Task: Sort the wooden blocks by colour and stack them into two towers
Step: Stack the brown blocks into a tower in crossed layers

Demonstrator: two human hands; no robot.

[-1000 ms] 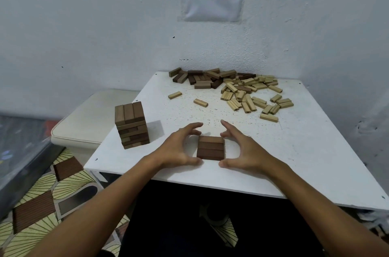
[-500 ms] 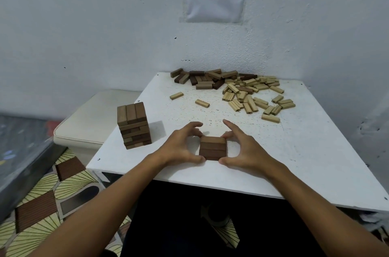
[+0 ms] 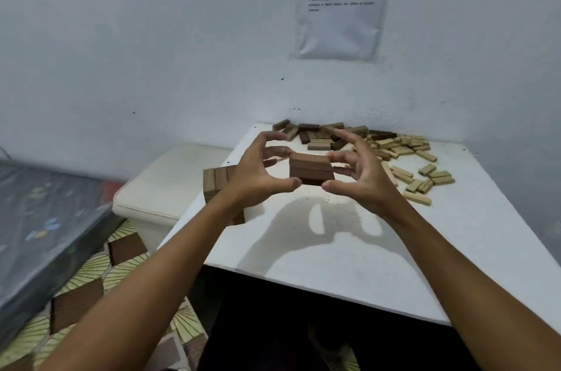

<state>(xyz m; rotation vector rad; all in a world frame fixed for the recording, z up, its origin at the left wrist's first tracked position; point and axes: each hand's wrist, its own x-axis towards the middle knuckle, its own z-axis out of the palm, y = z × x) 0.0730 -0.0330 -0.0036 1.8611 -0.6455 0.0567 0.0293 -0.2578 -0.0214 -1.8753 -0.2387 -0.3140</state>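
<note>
— Lifted off the table (image 3: pixel 349 264) now: both hands carry the dark block bundle (image 3: pixel 310 169) at mid-frame, where it sat flat a second ago.

— Grip?

— Left hand (image 3: pixel 258 176) and right hand (image 3: pixel 359 177) curl their fingers around its opposite ends.

— And the dark tower (image 3: pixel 217 185)?

— Left of centre, partly behind the left wrist, so probably a leftward carry; left hand is nearer.

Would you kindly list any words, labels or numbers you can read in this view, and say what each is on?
Sheet on the wall: several lines of printed text, too small and blurred to read.
Blocks held between the left hand and right hand: no markings visible.
Loose blocks and table: no text visible.
</note>
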